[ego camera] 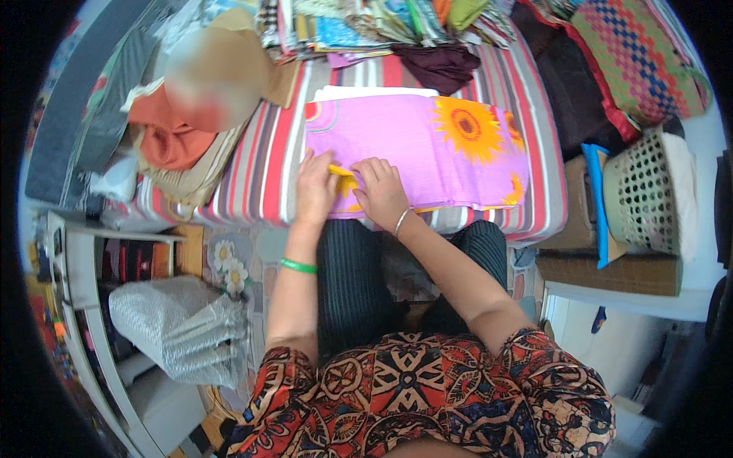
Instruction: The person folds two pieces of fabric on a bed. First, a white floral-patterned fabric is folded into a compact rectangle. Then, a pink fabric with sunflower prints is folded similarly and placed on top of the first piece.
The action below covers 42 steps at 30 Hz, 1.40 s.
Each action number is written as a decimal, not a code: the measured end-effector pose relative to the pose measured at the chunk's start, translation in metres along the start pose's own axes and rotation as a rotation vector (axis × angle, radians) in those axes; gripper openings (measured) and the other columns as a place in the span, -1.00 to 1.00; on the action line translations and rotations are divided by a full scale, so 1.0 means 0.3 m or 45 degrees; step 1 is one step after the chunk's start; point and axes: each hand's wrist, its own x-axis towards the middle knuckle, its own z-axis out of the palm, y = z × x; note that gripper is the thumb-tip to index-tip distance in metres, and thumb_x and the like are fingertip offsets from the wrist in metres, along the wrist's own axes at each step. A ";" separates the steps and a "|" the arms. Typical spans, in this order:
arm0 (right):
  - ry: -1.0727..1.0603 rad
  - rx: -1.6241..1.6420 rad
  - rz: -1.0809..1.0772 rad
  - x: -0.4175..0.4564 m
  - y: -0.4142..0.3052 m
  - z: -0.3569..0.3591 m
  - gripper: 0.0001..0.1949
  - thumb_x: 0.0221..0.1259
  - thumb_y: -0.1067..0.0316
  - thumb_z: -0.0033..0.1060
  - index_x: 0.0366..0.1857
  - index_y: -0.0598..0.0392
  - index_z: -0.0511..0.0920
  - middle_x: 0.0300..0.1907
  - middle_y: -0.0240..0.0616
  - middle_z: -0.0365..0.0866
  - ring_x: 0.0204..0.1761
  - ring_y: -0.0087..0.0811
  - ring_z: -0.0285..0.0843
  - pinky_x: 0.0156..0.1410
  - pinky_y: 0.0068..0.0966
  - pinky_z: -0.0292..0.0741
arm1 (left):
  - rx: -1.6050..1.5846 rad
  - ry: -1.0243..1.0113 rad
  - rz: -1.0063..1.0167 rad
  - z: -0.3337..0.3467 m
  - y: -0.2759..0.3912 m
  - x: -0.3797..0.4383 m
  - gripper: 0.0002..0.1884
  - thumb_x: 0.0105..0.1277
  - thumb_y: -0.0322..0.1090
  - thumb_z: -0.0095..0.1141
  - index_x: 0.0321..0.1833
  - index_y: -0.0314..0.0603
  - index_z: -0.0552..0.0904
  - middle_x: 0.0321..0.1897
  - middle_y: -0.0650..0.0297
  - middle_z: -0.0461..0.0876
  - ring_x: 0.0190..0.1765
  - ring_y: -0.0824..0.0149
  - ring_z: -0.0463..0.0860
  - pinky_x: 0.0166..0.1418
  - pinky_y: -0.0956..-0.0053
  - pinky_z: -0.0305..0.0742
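Note:
A folded lilac cloth with orange sunflower prints (389, 137) lies flat on a striped bed cover (275, 166), with the edge of a white layer (372, 93) showing along its far side. At the cloth's near left corner, my left hand (316, 186) grips its edge, where a yellow part (345, 180) is turned up between the hands. My right hand (381, 192) rests just to the right, its fingertips at that same yellow part with fingers bent; whether it pinches the cloth is not clear.
Stacks of folded fabrics (366, 26) line the far side, with a dark maroon cloth (438, 63) before them. Orange and beige cloths (177, 140) lie at left. A perforated plastic basket (641, 192) and a cardboard box (618, 275) stand at right. A bubble-wrapped bundle (177, 326) is at lower left.

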 end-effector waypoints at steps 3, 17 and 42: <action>0.197 -0.341 0.073 -0.067 0.224 -0.047 -0.55 -0.12 0.52 0.18 0.01 0.07 0.52 -0.04 -0.20 0.53 0.05 -0.16 0.44 0.14 -0.27 0.34 | -0.131 0.002 0.025 -0.102 0.118 0.084 -0.82 0.12 -0.57 0.16 -0.20 -0.31 0.61 -0.20 0.07 0.71 0.01 0.02 0.67 0.40 0.11 0.36; 0.035 -0.106 0.787 -0.476 0.581 -0.815 -0.78 0.17 0.57 0.09 -0.15 0.10 0.65 -0.29 -0.15 0.71 -0.22 -0.34 0.70 -0.11 -0.45 0.56 | -0.629 -0.025 -0.197 -0.338 0.262 0.053 -0.93 0.27 -0.59 0.12 -0.34 -0.37 0.50 -0.30 0.11 0.69 -0.19 0.31 0.68 -0.07 0.47 0.54; -0.092 -0.651 1.388 -0.433 0.926 -0.454 -0.26 0.05 -0.05 0.39 0.37 -0.20 0.32 0.41 -0.09 0.20 0.44 0.09 0.09 0.43 0.08 0.19 | 0.480 -0.271 -0.080 0.176 -0.361 -0.091 -0.35 0.19 -0.37 0.29 0.36 -0.27 0.38 0.18 -0.11 0.49 0.20 -0.02 0.53 0.28 0.20 0.42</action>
